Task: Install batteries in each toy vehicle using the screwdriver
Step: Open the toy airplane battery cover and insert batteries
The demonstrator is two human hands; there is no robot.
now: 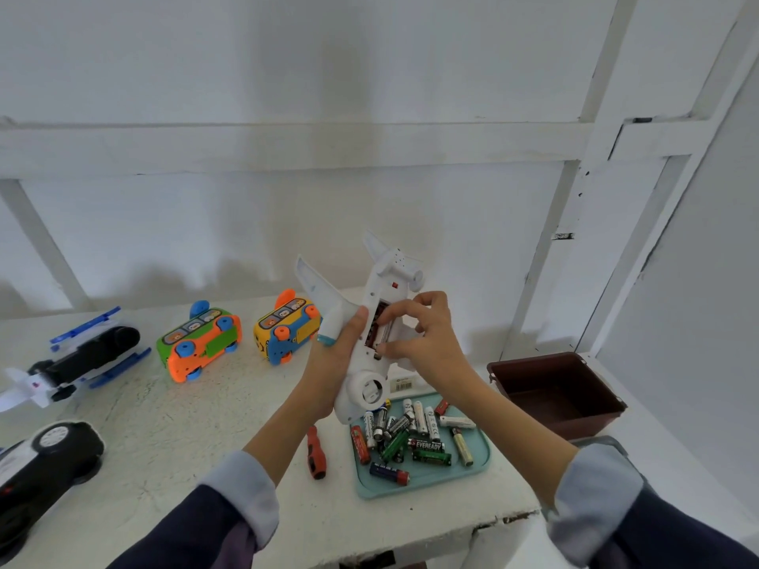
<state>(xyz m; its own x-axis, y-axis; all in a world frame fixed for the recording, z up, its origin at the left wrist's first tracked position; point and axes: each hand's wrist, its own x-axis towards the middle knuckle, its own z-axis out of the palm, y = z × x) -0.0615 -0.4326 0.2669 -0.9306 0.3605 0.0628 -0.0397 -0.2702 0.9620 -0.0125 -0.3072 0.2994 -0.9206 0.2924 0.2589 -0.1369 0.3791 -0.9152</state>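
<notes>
Plane [371, 322]: white toy, held belly-up above the table [172, 429], nose toward the person, so the open battery bay faces them.

Left hand [336, 363]: wrapped round the fuselage from the left side, thumb along its edge; it serves as the clamp that steadies the toy.

Right hand [419, 334]: fingers curled over the bay, tips pinching or pressing a battery [384, 328] into its slot; the exact contact is too small to tell.

Tray [480, 457]: teal, just below the plane, holding loose cells [410, 433] within easy reach of the right hand.

Screwdriver [316, 453]: red-handled, lying on the table just left of the tray, set aside while the cover is off.

Buses: green one [199, 342] and yellow one [285, 326], tipped on their sides with undersides showing.

Helicopter [82, 355] and car [45, 457]: far left, overturned too, probably awaiting their turn.

Bin [558, 392]: brown, right of the tray.
</notes>
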